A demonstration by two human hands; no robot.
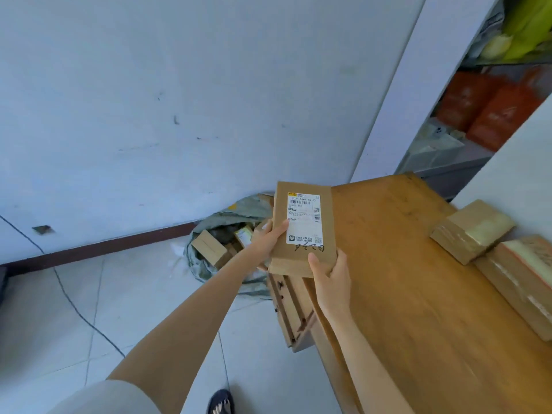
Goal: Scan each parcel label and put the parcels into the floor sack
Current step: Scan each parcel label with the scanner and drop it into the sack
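Head view: parcel [301,231] is held label-up by both hands past the desk [418,279] edge, above the floor sack [206,264], presumably for dropping. Left hand [265,239] fingers are wrapped around its side, right hand [331,274] fingers closed on the near corner.

My wooden table [418,279] carries two taped boxes [472,231] at its right edge. The sack [206,264] sits on the tiled floor [134,309], with what look like boxes inside.
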